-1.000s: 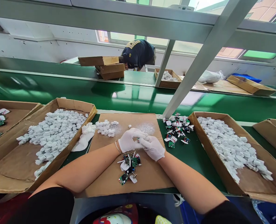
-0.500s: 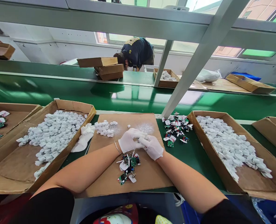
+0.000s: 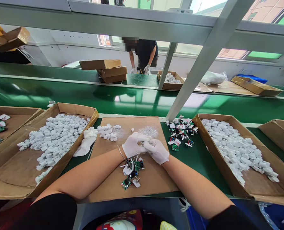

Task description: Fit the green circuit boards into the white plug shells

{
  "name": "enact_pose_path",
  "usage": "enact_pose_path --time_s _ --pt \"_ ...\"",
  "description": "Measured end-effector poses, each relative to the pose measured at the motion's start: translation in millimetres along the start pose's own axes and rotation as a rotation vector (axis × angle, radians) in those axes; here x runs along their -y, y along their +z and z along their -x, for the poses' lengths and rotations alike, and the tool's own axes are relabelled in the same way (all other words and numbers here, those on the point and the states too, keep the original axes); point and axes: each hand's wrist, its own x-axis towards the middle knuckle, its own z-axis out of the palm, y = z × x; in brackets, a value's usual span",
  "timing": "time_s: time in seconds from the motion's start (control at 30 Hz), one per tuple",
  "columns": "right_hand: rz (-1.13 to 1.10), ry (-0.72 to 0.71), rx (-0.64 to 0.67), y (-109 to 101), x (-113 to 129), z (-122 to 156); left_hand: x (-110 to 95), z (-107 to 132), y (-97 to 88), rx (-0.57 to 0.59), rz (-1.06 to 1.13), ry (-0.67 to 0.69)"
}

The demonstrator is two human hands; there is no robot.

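Note:
My left hand [image 3: 134,145] and my right hand [image 3: 157,151], both in white gloves, meet over a flat cardboard sheet [image 3: 158,182]. Their fingers are closed and pressed together at the tips; whatever lies between them is hidden by the gloves. Just below my left hand is a small heap of green circuit boards [image 3: 133,172] with wires and white tabs. Beyond the hands, small white plastic pieces [image 3: 107,132] lie in a cluster on the sheet, and one single white piece [image 3: 132,130] sits apart.
Cardboard boxes of white pieces stand left [image 3: 58,134] and right [image 3: 238,147]. More circuit boards [image 3: 181,131] lie on the green table right of the sheet. A white glove [image 3: 86,143] rests beside the left box. A slanted metal post [image 3: 204,60] rises ahead. A co-worker [image 3: 144,54] stands across the conveyor.
My hands stay joined, with barely any shift. The co-worker opposite has straightened up from bending. At the far left, another person with a cardboard box has come into view.

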Motion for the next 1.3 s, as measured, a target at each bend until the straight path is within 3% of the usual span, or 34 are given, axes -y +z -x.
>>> enact_pose_path --time_s 0.13,0.3,0.5,0.7,0.87,1.0,1.13,1.3 --pt "0.037 -0.053 0.017 0 5 3 6 4 0.5 0.027 0.063 -0.004" --pt "0.012 -0.156 0.031 -2 13 5 22 13 -1.7 -0.055 0.139 -0.089" --pt "-0.157 -0.055 0.08 2 15 6 14 11 -4.8 0.128 0.016 -0.056" --pt "-0.261 -0.015 0.051 4 12 4 14 12 -2.3 0.123 -0.06 -0.029" --pt "-0.224 -0.03 0.126 2 14 7 16 10 -2.4 0.063 -0.019 -0.025" --pt "-0.24 -0.017 0.148 3 18 8 20 8 -3.1 0.075 0.039 0.023" --pt "-0.309 -0.075 0.13 3 21 8 15 6 -5.8 0.092 0.139 -0.061" --pt "-0.258 -0.031 0.16 1 28 8 9 8 -11.8 0.178 0.16 -0.083"
